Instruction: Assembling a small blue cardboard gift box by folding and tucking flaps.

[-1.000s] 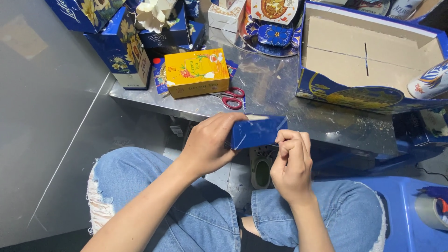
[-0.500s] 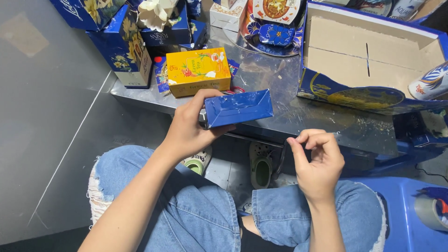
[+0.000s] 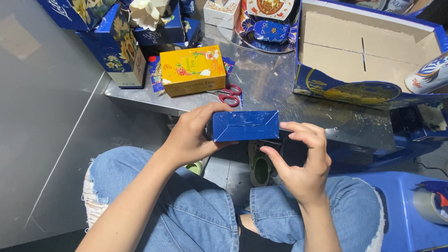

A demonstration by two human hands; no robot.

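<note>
At mid-frame I see the left hand (image 3: pixel 193 140) wrapped around the left end of a blue box (image 3: pixel 245 125), fingers closed on it, thumb beneath; that end is hidden by the hand. The right hand (image 3: pixel 301 161) meets the box's right end with curled, half-open fingers; it seems to touch rather than grip. Behind, on the metal surface (image 3: pixel 298 109), lie red scissors (image 3: pixel 229 95), partly cut off by a yellow box (image 3: pixel 192 70).

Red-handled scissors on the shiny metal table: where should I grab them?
Take the red-handled scissors by the two red loops, coming from the near table edge. The loops point toward the person; the blades run back toward the yellow cardboard box.
</note>
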